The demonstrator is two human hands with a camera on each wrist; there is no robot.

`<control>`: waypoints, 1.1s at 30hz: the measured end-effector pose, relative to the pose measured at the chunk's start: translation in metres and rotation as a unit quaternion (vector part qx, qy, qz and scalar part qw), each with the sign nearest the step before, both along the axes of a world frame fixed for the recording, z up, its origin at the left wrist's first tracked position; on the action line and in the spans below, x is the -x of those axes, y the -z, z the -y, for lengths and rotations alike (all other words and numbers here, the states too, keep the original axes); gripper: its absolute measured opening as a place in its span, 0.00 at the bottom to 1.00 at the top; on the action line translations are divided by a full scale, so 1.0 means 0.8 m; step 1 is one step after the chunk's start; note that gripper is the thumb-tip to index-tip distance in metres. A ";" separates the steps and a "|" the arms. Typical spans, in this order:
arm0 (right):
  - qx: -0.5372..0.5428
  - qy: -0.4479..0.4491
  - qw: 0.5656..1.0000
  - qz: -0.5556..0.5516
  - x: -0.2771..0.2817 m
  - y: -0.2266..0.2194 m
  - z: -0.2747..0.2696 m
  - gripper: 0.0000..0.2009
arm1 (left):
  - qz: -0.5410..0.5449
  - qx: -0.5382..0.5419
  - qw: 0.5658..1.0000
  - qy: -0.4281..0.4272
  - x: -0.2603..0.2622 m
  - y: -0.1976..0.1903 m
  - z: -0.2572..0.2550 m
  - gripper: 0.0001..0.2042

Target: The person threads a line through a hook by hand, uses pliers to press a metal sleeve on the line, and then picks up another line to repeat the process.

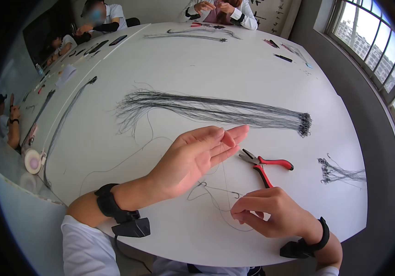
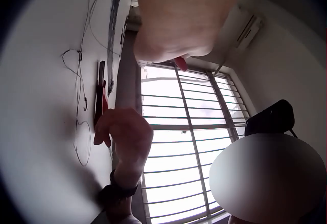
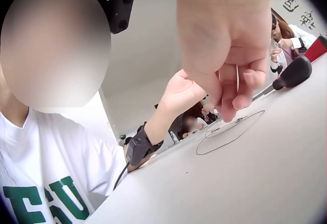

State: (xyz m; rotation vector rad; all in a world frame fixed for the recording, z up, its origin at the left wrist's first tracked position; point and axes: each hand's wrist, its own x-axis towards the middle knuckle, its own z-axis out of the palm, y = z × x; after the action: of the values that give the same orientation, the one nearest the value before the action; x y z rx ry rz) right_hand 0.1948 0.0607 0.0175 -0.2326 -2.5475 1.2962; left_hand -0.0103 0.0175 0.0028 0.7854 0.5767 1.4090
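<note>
In the head view my left hand is raised above the table, palm up, its thumb and a bent finger pinching a thin fishing line while the other fingers stretch out. The line runs down to my right hand, where thumb and fingertips pinch it low over the tabletop. Between the hands, a small fish hook with loosely looped line lies on the white table. Red-handled pliers rest with jaws apart just beyond the right hand. In the right wrist view a line loop shows below the right fingertips.
A long bundle of dark lines stretches across the table, hooks clustered at its right end. Another hook bunch lies at the right edge. Dark cutters lie farther back. Other people sit at the far and left sides; a barred window stands right.
</note>
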 end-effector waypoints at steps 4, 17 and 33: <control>0.061 -0.013 0.998 -0.026 -0.007 -0.003 -0.011 0.04 | -0.055 -0.026 0.998 -0.007 0.003 0.012 -0.002 0.10; 0.149 -0.024 0.986 -0.066 -0.010 -0.011 -0.017 0.02 | -0.279 -0.016 0.956 -0.085 0.003 -0.003 0.002 0.14; 0.149 -0.063 0.982 -0.098 -0.012 -0.016 -0.014 0.03 | -0.262 -0.019 0.964 -0.040 0.004 0.002 0.001 0.12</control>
State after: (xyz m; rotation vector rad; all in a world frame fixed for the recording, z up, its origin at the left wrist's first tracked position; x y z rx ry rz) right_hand 0.2041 0.0720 0.0303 0.0008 -2.2314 1.6591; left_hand -0.0133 0.0169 0.0014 1.1897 0.9985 1.2854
